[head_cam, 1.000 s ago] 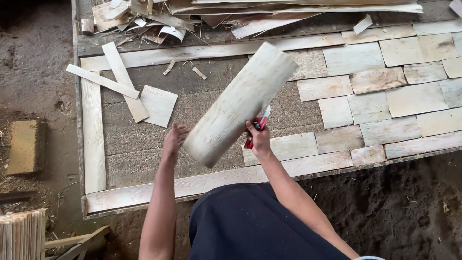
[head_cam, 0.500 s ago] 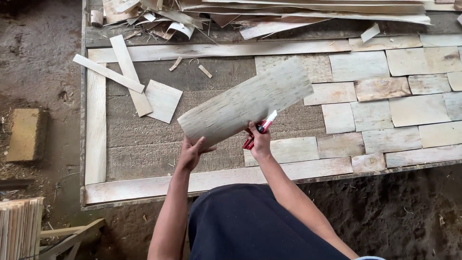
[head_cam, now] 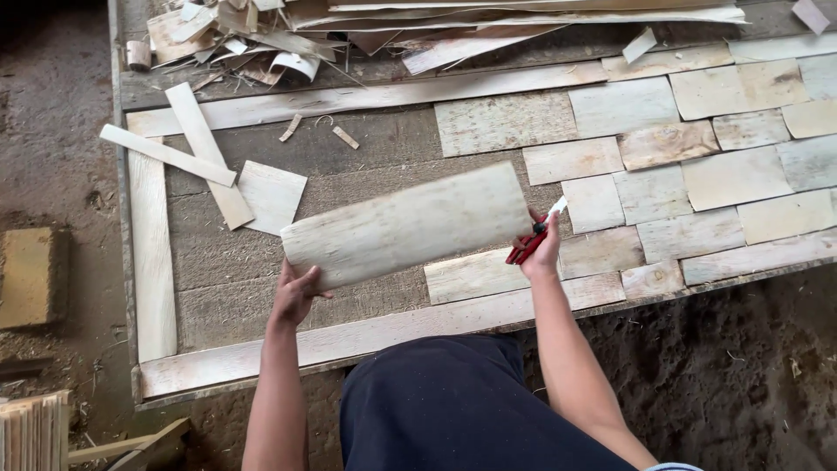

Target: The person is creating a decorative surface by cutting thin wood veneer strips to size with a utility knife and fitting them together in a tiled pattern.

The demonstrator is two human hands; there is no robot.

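1. Pale rectangular wooden veneer sheet (head_cam: 407,227), held tilted above the grey workbench (head_cam: 227,288).
2. Gripped at its lower end by left hand (head_cam: 296,292); at the upper end by right hand (head_cam: 542,249) (also clasping a red-handled utility knife (head_cam: 530,244)).
3. Beyond, laid pale veneer pieces (head_cam: 697,166) and scrap strips (head_cam: 196,148).

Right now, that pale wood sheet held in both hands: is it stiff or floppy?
The wood sheet is probably thin and slightly springy: it bows gently between the left hand and right hand. Likely light, since only the ends are gripped. Possibly brittle along the grain.
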